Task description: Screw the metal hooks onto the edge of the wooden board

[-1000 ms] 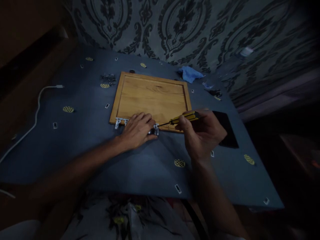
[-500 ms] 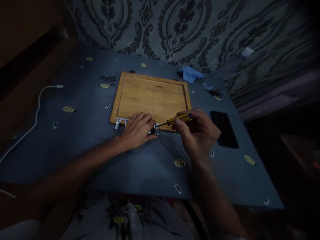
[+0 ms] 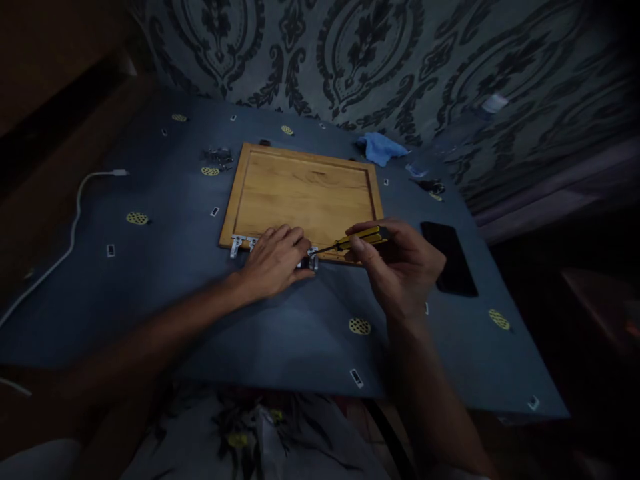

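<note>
A framed wooden panel (image 3: 305,190) lies flat on the table, with metal hinges (image 3: 237,245) along its near edge. My left hand (image 3: 275,260) is closed over that edge, its fingers on top and its thumb in front, gripping a hinge (image 3: 313,259) at the right of the hand; part of the metal is hidden underneath. Between the thumb and fingers of my right hand (image 3: 405,263) is a screwdriver (image 3: 363,239) with a yellow and black handle. Its shaft slants down to the left, the tip at this hinge. Whether it sits in a screw is too small to tell.
Loose metal hardware (image 3: 217,157) lies past the panel's left side. A black phone (image 3: 450,259) is at the right. Behind are a blue cloth (image 3: 381,148) and a clear bottle (image 3: 460,133) near the patterned wall. A white cable (image 3: 77,207) runs along the left.
My right hand has turned slightly, and the screwdriver's handle has rolled and shifted a little in its fingers. The left hand and the panel stay in place.
</note>
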The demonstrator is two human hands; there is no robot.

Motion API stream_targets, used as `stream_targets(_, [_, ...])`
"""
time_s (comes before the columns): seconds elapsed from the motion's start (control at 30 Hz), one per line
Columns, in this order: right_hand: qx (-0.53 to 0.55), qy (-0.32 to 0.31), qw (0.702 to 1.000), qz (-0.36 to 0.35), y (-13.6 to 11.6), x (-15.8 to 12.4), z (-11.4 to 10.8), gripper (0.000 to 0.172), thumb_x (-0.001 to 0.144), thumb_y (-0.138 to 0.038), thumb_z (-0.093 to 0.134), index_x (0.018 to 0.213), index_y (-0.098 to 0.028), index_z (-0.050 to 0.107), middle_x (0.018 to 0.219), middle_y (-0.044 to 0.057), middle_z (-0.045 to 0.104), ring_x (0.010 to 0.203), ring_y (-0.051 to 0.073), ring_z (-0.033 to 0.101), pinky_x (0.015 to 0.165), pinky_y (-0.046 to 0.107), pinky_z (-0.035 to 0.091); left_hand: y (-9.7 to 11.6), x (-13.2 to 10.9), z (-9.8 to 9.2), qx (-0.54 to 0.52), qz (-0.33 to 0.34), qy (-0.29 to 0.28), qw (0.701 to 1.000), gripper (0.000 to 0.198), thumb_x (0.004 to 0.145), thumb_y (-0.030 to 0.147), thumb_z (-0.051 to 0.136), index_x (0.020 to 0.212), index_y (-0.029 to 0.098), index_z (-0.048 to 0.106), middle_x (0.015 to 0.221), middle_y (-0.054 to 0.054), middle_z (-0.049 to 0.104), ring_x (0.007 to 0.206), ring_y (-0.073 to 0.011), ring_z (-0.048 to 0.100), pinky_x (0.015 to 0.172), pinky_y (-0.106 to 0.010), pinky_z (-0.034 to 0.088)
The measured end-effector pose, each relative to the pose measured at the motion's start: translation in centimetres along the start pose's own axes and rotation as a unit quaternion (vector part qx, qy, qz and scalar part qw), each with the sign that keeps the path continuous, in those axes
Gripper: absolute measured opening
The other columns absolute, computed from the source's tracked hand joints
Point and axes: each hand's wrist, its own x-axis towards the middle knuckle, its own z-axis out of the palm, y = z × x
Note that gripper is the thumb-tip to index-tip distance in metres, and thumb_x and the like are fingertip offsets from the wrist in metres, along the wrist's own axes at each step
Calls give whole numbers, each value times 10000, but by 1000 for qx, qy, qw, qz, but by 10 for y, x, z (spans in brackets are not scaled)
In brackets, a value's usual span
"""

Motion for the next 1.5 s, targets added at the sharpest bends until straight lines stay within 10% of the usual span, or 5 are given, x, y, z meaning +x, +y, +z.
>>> stream_targets(0.6, [-22,74,997,11,0,-3,9,275,830,-430,847,785,-253,640,765,-20,701,594,151,644,507,306,562,-1,0,2,-9,4,15,1000,375,970,484,704,1157,163,655,1156,-92,653,1118,-289,575,944,-400,444])
stream_targets(1.03, [0,-25,1000,-5,-1,3,-3,181,920,-392,751,1045,-262,763,924,7,739,660,140,713,602,290,598,0,0,-3,-10,-2,-16,1000,418,966,472,709,1212,139,652,1183,-106,642,1135,-294,563,963,-395,428])
stream_targets(1.5, [-9,56,998,-36,0,-1,1,149,949,-415,718,1004,-277,739,934,6,739,586,133,693,531,300,605,-1,0,-2,-16,8,-4,1000,368,986,459,685,1181,148,655,1177,-105,646,1135,-298,570,955,-416,453])
